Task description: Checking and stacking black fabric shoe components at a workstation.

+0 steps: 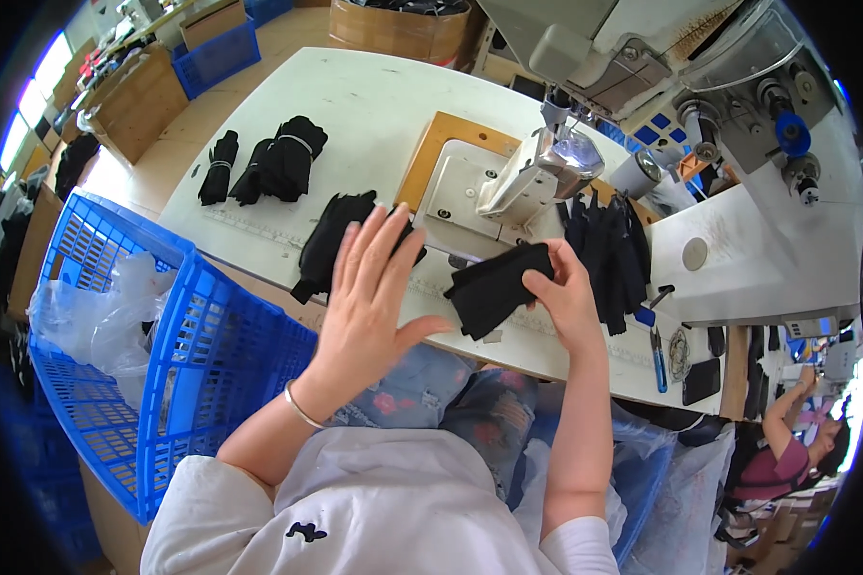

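My right hand (pixel 563 292) pinches a small stack of black fabric pieces (pixel 497 287) by its right end, just in front of the sewing machine (pixel 537 182). Fingers spread, my left hand (pixel 369 292) is raised with nothing in it. Behind it a pile of black fabric (pixel 331 240) lies on the white table, partly hidden by the fingers. More black strips (pixel 599 249) hang in a bunch to the right of the needle area. Farther left lie tied black bundles (pixel 295 158) and a thin tied bundle (pixel 220 168).
A blue plastic crate (pixel 177 383) holding clear plastic bags (pixel 115 321) stands at the left. Blue-handled snips (pixel 658 359) and a dark phone (pixel 702 380) lie at the table's right end. A co-worker (pixel 786 450) is at the far right. Cardboard boxes stand beyond the table.
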`<state>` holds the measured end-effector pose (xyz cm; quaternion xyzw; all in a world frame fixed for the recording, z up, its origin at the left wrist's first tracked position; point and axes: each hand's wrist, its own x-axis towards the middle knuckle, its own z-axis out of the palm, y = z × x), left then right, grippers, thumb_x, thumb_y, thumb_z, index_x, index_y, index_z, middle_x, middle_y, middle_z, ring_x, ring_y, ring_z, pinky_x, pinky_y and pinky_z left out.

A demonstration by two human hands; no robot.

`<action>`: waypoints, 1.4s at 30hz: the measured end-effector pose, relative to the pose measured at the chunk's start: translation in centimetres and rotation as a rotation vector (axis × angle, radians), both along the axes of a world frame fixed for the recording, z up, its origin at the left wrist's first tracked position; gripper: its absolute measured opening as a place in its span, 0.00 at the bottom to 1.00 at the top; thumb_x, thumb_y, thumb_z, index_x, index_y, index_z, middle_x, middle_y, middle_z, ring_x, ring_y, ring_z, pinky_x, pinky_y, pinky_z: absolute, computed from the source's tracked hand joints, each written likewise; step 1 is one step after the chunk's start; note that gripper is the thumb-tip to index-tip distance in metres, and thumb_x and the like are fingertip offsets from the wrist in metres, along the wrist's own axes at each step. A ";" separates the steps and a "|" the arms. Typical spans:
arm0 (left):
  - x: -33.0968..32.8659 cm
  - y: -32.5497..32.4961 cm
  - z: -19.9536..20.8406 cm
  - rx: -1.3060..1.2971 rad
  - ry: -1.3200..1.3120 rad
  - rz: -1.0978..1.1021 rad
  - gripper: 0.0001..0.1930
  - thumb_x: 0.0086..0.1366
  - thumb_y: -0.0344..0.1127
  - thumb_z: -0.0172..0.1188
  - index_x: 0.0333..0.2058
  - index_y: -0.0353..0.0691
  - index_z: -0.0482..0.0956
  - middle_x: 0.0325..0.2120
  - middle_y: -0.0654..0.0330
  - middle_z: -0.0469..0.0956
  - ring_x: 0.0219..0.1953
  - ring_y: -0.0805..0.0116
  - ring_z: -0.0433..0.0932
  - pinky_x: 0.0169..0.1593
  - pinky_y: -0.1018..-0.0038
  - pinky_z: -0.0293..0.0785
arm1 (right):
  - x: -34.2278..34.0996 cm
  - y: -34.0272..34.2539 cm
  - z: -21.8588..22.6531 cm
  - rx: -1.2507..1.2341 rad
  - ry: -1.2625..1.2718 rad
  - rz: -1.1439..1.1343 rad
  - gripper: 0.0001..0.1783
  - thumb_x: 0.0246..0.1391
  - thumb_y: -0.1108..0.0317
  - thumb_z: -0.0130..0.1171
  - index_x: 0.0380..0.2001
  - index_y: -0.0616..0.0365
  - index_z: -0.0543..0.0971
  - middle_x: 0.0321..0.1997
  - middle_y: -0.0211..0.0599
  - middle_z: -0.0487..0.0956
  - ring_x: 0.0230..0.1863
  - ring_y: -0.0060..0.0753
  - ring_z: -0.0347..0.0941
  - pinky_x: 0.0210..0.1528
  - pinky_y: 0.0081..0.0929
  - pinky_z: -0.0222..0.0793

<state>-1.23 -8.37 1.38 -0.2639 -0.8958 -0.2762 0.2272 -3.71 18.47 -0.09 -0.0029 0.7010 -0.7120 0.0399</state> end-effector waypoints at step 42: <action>-2.5 5.5 -5.2 1.411 -1.365 -0.525 0.22 0.63 0.33 0.62 0.53 0.35 0.69 0.41 0.56 0.77 0.42 0.66 0.81 0.39 0.69 0.83 | 1.9 -5.2 -0.6 0.904 0.774 -0.254 0.23 0.47 0.76 0.65 0.49 0.52 0.80 0.46 0.34 0.76 0.46 0.40 0.73 0.45 0.35 0.71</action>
